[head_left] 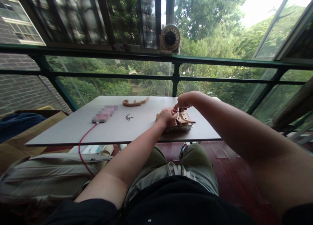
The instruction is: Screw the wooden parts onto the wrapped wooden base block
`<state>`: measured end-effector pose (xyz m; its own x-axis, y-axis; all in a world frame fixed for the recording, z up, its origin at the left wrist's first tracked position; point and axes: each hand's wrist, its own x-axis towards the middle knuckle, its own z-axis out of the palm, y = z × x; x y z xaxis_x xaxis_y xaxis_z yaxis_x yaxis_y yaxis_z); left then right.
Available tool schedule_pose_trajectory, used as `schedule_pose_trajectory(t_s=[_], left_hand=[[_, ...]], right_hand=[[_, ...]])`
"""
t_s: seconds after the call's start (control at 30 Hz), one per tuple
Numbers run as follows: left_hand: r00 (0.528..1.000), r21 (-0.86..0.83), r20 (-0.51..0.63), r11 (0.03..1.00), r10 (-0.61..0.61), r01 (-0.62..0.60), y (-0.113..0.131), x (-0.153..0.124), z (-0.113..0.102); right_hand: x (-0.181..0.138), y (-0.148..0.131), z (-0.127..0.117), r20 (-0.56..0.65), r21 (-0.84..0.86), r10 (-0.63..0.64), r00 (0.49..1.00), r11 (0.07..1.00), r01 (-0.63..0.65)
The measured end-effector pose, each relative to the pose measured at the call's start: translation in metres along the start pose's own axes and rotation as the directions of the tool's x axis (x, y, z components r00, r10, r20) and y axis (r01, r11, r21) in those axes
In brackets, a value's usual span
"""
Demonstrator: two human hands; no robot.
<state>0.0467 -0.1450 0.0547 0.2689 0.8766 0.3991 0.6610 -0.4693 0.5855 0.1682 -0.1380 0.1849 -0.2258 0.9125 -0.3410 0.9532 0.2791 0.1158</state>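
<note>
My left hand [166, 116] is closed around a light wooden assembly [184, 119] that rests on the near right part of the grey table [117, 130]. My right hand [184, 102] hovers just above it, fingers pinched on a small dark tool [180, 110] that points down into the wooden parts. A clear bag or wrapper lies under the assembly. How the tool meets the wood is hidden by my fingers.
A curved wooden piece [135, 102] lies at the table's far edge. Small dark hex keys [128, 117] sit mid-table. A phone [105, 114] with a red cable [84, 146] lies to the left. Cardboard box [22, 133] and grey bag [49, 176] at left; a green railing behind.
</note>
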Motion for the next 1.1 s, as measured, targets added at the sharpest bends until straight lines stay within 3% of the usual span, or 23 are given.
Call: schedule_pose_trajectory(t_s=[0.17, 0.3, 0.53, 1.0, 1.1], left_hand=[[0.974, -0.004, -0.175, 0.989, 0.146, -0.149, -0.0063, 0.0015, 0.0017], [0.954, -0.016, -0.267, 0.99, 0.132, -0.142, -0.0091, -0.0008, 0.0015], [0.981, -0.106, -0.047, 0.975, 0.19, -0.194, -0.005, -0.0056, 0.0049], [0.989, -0.161, 0.009, 0.977, 0.145, -0.142, -0.0055, -0.0055, 0.0059], [0.989, -0.167, 0.008, 0.975, 0.151, -0.147, -0.0059, -0.0064, 0.005]], right_hand=[[0.0052, -0.0006, -0.0006, -0.001, -0.043, 0.028, 1.0, 0.999, -0.028], [0.0049, -0.0027, -0.0009, 0.001, -0.044, 0.021, 1.0, 0.999, -0.021], [0.0072, -0.001, 0.0001, -0.025, -0.081, 0.027, 0.999, 0.996, -0.029], [0.0056, 0.0009, 0.0042, -0.059, -0.046, 0.034, 0.998, 0.998, -0.036], [-0.001, -0.0019, 0.0011, 0.01, -0.003, 0.074, 0.997, 0.997, -0.074]])
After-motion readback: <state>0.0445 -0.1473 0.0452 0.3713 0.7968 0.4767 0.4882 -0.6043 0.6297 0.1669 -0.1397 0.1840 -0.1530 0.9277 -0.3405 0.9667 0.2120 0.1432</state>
